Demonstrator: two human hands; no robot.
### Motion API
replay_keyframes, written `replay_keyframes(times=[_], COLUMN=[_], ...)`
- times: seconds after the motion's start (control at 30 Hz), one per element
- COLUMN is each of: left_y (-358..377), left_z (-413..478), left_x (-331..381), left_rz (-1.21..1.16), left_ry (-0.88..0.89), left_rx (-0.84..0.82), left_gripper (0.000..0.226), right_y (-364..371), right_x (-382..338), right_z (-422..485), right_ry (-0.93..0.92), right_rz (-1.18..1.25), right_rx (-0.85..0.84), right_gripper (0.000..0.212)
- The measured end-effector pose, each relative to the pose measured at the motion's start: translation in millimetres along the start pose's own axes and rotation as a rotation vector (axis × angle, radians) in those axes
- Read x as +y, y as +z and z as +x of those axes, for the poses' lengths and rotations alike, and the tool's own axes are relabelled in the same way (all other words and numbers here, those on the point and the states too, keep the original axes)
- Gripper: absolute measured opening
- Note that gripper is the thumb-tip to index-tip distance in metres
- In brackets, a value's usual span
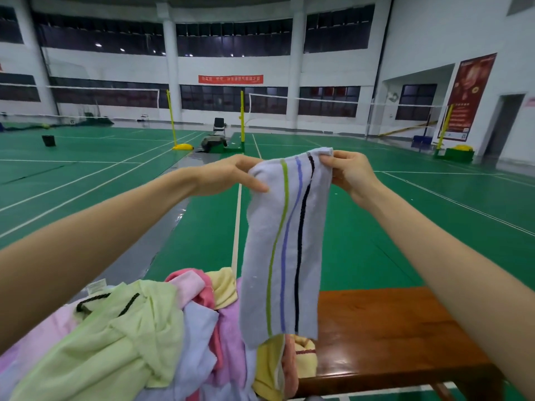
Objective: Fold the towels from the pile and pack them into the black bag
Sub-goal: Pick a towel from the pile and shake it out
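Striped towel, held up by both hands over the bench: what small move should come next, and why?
Probably lower the striped towel onto the bare part of the wooden bench to fold it. The left hand and right hand pinch its top corners, it hangs full length and unfolded, and the towel pile fills the bench's left side.
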State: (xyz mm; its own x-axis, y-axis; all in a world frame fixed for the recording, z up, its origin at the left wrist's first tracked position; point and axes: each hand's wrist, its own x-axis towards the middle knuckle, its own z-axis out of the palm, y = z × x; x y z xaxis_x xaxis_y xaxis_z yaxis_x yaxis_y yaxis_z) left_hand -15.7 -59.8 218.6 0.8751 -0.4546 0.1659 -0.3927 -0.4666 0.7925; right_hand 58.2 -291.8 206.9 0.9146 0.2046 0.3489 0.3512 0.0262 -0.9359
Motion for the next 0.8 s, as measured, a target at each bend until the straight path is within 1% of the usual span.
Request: replay_keyframes(times=[0.03, 0.1, 0.17, 0.2, 0.27, 0.37, 0.43, 0.47, 0.57, 0.63, 0.7, 0.73, 0.8], left_y=[0, 2, 4, 4, 0, -10, -12, -13, -12, -14, -12, -10, -4], left_z=[1, 3, 6, 8, 8, 7, 11, 13, 19, 21, 26, 31, 46], left_x=[4, 11, 16, 18, 22, 24, 21, 18, 13, 12, 9, 7, 0], left_rz=[0.066, 0.285, 0.492, 0.567, 0.627, 0.621, 0.691, 0.724, 0.687, 0.532, 0.363, 0.321, 0.292], left_ry=[-0.051, -0.153, -0.181, -0.155, -0.081, -0.002, 0.007, 0.007, -0.004, -0.053, -0.103, -0.111, -0.108], left_rx=[-0.079, -0.203, -0.251, -0.237, -0.154, -0.025, 0.044, 0.086, 0.223, 0.21, 0.195, 0.234, 0.348], left_gripper=[0.044, 0.04, 0.029, 0.022, 0.013, 0.007, 0.007, 0.01, 0.016, 0.019, 0.017, 0.017, 0.018], right_y=[-2, -3, -4, -5, -10, -20, -23, -24, -28, -35, -42, -45, -50], right_x=[-1, -4, -6, -6, -6, -7, -8, -8, -10, -7, -1, 3, 13], right_z=[-1, -3, -5, -4, -2, -1, -1, -1, 0, 3, 7, 10, 14], right_ry=[-0.006, -0.016, -0.02, -0.019, -0.008, 0.006, 0.002, -0.005, -0.031, -0.029, 0.017, 0.046, 0.102], right_rz=[0.005, -0.018, -0.061, -0.068, -0.042, -0.009, -0.019, -0.025, -0.05, -0.161, -0.265, -0.283, -0.276], right_rx=[-0.02, -0.081, -0.127, -0.13, -0.103, -0.079, -0.094, -0.094, -0.068, -0.021, 0.023, 0.038, 0.067], right_gripper=[0.021, 0.015, 0.01, 0.01, 0.012, 0.012, 0.011, 0.011, 0.01, 0.01, 0.021, 0.027, 0.031])
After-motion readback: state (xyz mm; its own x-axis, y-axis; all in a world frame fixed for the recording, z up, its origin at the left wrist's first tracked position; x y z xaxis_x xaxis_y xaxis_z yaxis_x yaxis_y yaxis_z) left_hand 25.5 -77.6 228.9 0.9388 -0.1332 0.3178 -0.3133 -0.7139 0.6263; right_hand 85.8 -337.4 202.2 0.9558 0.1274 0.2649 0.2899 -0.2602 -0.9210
